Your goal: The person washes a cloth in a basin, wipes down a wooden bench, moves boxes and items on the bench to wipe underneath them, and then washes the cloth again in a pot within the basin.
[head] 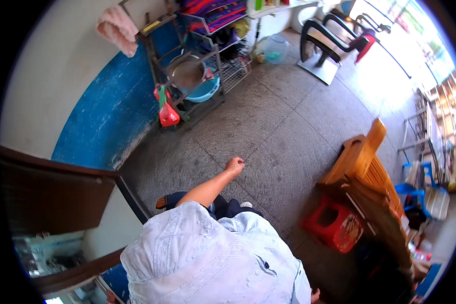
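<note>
My left hand (234, 166) swings forward over the grey floor (268, 121), its fingers curled in; I make out nothing held in it. Only a few fingers of my right hand (315, 296) show at the bottom edge, beside the hem of my white shirt (216, 262), and what they do is hidden. Nearest to that right side is a red plastic stool (328, 231) with a printed pattern, standing by a wooden bench (370, 167). One shoe tip (246, 204) peeks out below my dark trousers.
A metal rack (218, 68) by the blue-painted wall (106, 110) carries a blue basin (203, 93) and a pan (188, 72). A red bag (168, 114) hangs there. Farther off stand a salon-type chair (323, 49) and a clear bin (276, 49). A door frame (60, 161) is at left.
</note>
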### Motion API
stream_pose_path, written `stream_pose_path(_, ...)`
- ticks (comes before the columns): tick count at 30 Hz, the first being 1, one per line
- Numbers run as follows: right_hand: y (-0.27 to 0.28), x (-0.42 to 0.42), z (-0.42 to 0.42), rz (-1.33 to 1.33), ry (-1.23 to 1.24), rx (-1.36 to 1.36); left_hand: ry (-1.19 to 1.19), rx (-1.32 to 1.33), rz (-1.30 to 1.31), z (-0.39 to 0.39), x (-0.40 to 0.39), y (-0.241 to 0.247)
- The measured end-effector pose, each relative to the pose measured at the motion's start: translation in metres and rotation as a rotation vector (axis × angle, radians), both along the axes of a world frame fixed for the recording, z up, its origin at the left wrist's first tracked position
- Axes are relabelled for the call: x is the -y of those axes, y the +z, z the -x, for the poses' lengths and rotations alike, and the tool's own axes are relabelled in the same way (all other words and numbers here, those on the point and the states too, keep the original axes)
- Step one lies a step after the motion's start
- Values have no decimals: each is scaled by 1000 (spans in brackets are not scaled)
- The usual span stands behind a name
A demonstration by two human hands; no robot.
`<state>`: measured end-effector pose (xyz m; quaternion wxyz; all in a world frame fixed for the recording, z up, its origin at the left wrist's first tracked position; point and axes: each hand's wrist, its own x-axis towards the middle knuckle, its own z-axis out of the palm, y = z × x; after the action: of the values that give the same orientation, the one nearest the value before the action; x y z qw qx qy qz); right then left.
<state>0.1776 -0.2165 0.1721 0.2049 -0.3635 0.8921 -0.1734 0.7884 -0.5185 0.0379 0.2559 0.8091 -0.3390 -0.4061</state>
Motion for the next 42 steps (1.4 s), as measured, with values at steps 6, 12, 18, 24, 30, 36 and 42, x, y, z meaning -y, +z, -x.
stream_pose_path(6, -84, 147, 6, -52, 347, 275, 331, -13, -11, -59, -36, -16)
stream_pose_path(12, -152, 263, 29, -284, 473, 157, 532, 107, -278, -104, -83, -38)
stream_pose_path(18, -152, 411, -12, -143, 758, 44, 805, 41, -377, -122, -98, -64)
stream_pose_path(24, -74, 574, -173, -409, 462, 687, 1013, -433, -110, -152, -29, -57)
stream_pose_path(30, -59, 653, -306, -287, 610, 565, 1273, -628, -16, -239, 53, -112)
stream_pose_path(36, -69, 610, -377, -541, 1020, 315, 1239, -677, 48, -347, 172, -185)
stream_pose_path(42, -20, 601, -501, -813, 728, 374, 1356, -493, 42, -419, 239, -291)
